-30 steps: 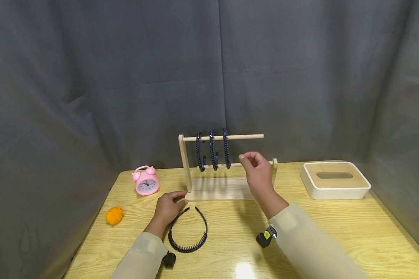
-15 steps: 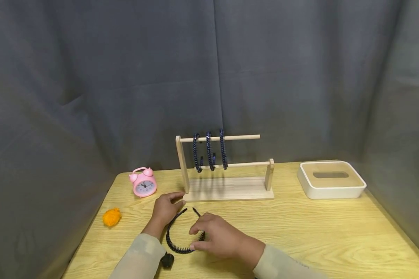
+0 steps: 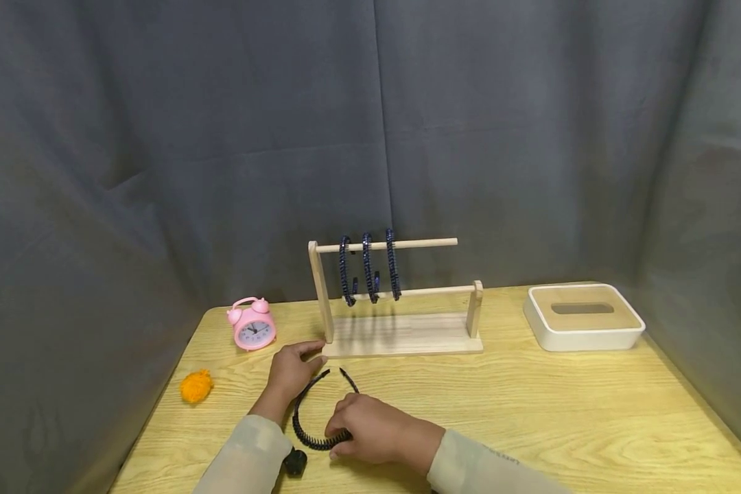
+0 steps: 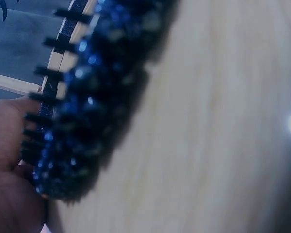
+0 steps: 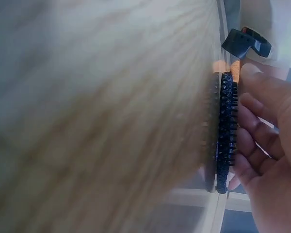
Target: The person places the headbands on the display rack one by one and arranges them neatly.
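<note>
A dark, toothed headband (image 3: 311,442) lies on the wooden table, its ends toward the rack. My right hand (image 3: 375,429) is at its near right part, thumb and fingertips on either side of the band; in the right wrist view the fingers stay loosely bent beside the headband (image 5: 226,131), a gap between thumb and index finger. With thumb and fingers my left hand (image 3: 287,370) holds the front left corner of a wooden headband rack (image 3: 420,333). Three similar headbands (image 3: 367,267) hang from its upper bar. The left wrist view shows the lying headband (image 4: 82,97) close up.
Left of the rack stands a pink alarm clock (image 3: 255,331), with an orange pom-pom (image 3: 196,386) nearer to me. A white tissue box (image 3: 586,339) with a wooden top sits at the right. A grey curtain (image 3: 284,137) hangs behind the table.
My right hand has come down from the hanging headbands to the one on the table, its fingers lowering around the band. The left hand stays at the rack's corner.
</note>
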Demonstrator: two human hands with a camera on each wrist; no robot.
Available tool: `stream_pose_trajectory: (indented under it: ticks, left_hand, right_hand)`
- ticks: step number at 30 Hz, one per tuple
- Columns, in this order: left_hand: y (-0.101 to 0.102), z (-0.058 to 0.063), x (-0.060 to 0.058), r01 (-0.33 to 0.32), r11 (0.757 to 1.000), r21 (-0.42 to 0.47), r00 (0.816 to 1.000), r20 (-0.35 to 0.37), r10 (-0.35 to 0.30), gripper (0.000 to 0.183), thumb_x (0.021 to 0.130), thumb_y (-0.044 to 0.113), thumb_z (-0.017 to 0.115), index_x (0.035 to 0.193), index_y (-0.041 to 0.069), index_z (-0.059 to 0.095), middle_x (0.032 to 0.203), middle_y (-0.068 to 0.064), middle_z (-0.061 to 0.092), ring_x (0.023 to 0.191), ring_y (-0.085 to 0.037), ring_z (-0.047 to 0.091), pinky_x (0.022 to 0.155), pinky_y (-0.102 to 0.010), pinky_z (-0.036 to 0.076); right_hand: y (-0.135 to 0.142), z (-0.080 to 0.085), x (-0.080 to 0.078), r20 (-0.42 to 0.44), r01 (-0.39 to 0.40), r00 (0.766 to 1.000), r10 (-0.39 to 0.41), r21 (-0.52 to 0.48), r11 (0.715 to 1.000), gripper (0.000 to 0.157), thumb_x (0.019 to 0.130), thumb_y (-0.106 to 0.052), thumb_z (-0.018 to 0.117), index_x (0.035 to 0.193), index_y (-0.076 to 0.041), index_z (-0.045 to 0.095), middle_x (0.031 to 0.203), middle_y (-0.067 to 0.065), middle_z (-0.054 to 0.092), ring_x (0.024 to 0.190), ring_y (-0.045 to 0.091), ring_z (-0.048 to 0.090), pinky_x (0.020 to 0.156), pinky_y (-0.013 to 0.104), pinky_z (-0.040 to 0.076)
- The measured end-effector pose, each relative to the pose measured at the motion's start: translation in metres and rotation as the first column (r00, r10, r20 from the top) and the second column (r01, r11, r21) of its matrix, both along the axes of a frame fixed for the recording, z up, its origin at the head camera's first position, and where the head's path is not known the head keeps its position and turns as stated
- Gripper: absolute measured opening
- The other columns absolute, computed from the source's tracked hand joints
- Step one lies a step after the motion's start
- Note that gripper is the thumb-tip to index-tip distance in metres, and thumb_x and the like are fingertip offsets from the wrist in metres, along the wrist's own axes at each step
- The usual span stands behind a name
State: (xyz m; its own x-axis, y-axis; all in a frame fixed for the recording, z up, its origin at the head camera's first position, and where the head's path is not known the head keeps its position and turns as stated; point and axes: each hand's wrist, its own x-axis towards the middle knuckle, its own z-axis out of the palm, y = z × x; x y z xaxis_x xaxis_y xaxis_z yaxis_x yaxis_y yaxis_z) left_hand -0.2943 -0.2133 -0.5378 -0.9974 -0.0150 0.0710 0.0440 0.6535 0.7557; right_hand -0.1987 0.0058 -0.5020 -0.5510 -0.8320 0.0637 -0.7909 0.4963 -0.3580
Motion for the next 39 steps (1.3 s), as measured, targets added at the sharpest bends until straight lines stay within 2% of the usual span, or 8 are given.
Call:
stream_pose_trajectory:
  ticks: [9, 18, 21, 29, 31, 33, 36, 39]
  left_hand:
    - [-0.003, 0.0, 0.0, 0.013, 1.0, 0.005, 1.0, -0.001, -0.013, 0.032, 0.1, 0.018, 0.081, 0.132, 0.019, 0.082, 0.136, -0.008, 0.078, 0.138, -0.038, 0.066, 0.116, -0.058, 0.055]
    - [-0.005, -0.002, 0.001, 0.007, 1.0, 0.002, 1.0, -0.005, -0.007, 0.032, 0.1, 0.019, 0.081, 0.132, 0.019, 0.082, 0.136, -0.008, 0.078, 0.138, -0.038, 0.066, 0.116, -0.058, 0.054]
    - [-0.004, -0.002, 0.002, 0.008, 1.0, 0.011, 1.0, -0.007, -0.008, 0.032, 0.099, 0.018, 0.081, 0.131, 0.018, 0.082, 0.136, -0.009, 0.078, 0.139, -0.038, 0.065, 0.117, -0.058, 0.053]
    - [-0.004, -0.002, 0.0, 0.012, 1.0, 0.008, 1.0, -0.012, -0.011, 0.031, 0.099, 0.017, 0.081, 0.13, 0.017, 0.083, 0.134, -0.009, 0.079, 0.139, -0.038, 0.065, 0.119, -0.057, 0.052]
    - [-0.003, -0.002, -0.001, 0.01, 1.0, 0.006, 1.0, -0.012, -0.01, 0.031, 0.099, 0.018, 0.082, 0.13, 0.017, 0.083, 0.135, -0.009, 0.078, 0.14, -0.038, 0.065, 0.119, -0.057, 0.051]
    - [-0.003, -0.002, -0.002, 0.008, 1.0, 0.007, 1.0, -0.009, -0.008, 0.031, 0.099, 0.018, 0.082, 0.13, 0.018, 0.083, 0.136, -0.009, 0.078, 0.141, -0.038, 0.064, 0.12, -0.057, 0.051]
    - [-0.003, -0.002, -0.002, 0.001, 1.0, 0.005, 1.0, 0.002, -0.001, 0.031, 0.099, 0.019, 0.082, 0.13, 0.019, 0.083, 0.139, -0.01, 0.076, 0.143, -0.039, 0.062, 0.121, -0.058, 0.049]
    - [-0.002, -0.002, -0.002, 0.002, 1.0, 0.007, 1.0, 0.012, -0.002, 0.031, 0.099, 0.019, 0.082, 0.13, 0.019, 0.083, 0.14, -0.01, 0.075, 0.144, -0.04, 0.061, 0.122, -0.059, 0.049]
  right_hand:
    - [0.001, -0.001, -0.002, -0.026, 0.001, 1.0, -0.001, 0.037, 0.999, 0.008, 0.1, -0.036, 0.082, 0.103, -0.029, 0.084, 0.096, -0.022, 0.072, 0.094, -0.007, 0.061, 0.093, 0.014, 0.054]
    - [0.0, -0.001, -0.003, -0.048, 0.0, 0.999, 0.005, 0.091, 0.996, 0.011, 0.099, -0.042, 0.081, 0.099, -0.031, 0.083, 0.091, -0.022, 0.068, 0.088, -0.008, 0.058, 0.087, 0.013, 0.053]
    - [0.002, -0.001, -0.003, -0.033, 0.004, 0.999, -0.001, 0.086, 0.996, 0.01, 0.099, -0.041, 0.081, 0.099, -0.031, 0.083, 0.092, -0.023, 0.069, 0.09, -0.007, 0.059, 0.088, 0.014, 0.054]
    - [0.021, 0.002, -0.005, 0.091, 0.029, 0.996, -0.02, -0.102, 0.994, 0.006, 0.101, -0.032, 0.081, 0.1, -0.027, 0.085, 0.093, -0.021, 0.071, 0.086, -0.011, 0.058, 0.083, 0.01, 0.053]
    - [0.026, 0.003, -0.005, 0.153, 0.061, 0.988, -0.035, -0.17, 0.983, 0.005, 0.101, -0.028, 0.082, 0.1, -0.023, 0.085, 0.095, -0.017, 0.074, 0.086, -0.012, 0.06, 0.082, 0.01, 0.054]
    - [0.032, 0.004, -0.004, 0.246, 0.105, 0.968, -0.042, -0.25, 0.963, 0.005, 0.1, -0.024, 0.083, 0.1, -0.02, 0.085, 0.098, -0.011, 0.077, 0.088, -0.011, 0.063, 0.082, 0.011, 0.057]
    - [0.042, 0.003, -0.003, 0.381, 0.189, 0.924, -0.041, -0.36, 0.914, 0.003, 0.097, -0.019, 0.086, 0.097, -0.016, 0.086, 0.098, -0.006, 0.08, 0.088, -0.007, 0.068, 0.084, 0.016, 0.061]
    - [0.053, 0.005, -0.001, 0.471, 0.274, 0.881, -0.048, -0.423, 0.863, 0.003, 0.095, -0.018, 0.087, 0.094, -0.019, 0.086, 0.095, -0.007, 0.079, 0.087, -0.001, 0.071, 0.083, 0.02, 0.063]
